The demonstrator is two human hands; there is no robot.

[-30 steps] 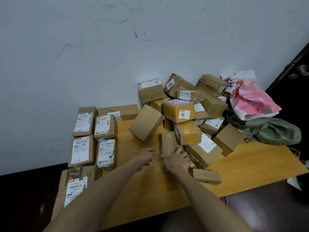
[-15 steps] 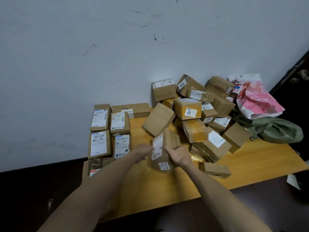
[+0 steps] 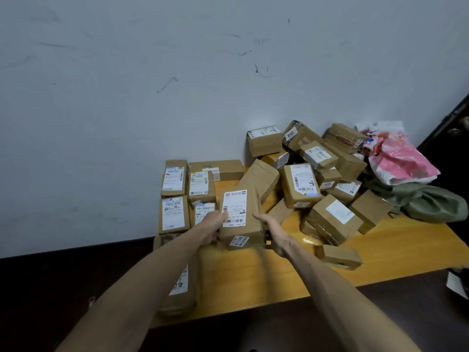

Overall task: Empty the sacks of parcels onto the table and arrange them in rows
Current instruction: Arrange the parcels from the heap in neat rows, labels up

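Observation:
A brown cardboard parcel (image 3: pixel 241 219) with a white label facing up is held between both hands above the yellow wooden table (image 3: pixel 253 275). My left hand (image 3: pixel 212 228) grips its left side and my right hand (image 3: pixel 272 233) holds its right side. To its left, several labelled parcels (image 3: pixel 175 196) lie flat in rows along the table's left edge. To its right, a jumbled pile of parcels (image 3: pixel 312 179) leans against the wall. An empty green sack (image 3: pixel 426 201) lies crumpled at the far right.
A pink and white plastic bag (image 3: pixel 398 158) lies on the green sack. A small flat box (image 3: pixel 340 256) sits near the table's front edge. The grey wall stands right behind the table. A dark door (image 3: pixel 454 128) is at the far right.
Both hands picked the parcel out of the pile's front, turned it label up and carried it left toward the rows. A parcel in the pile tipped over, showing its label.

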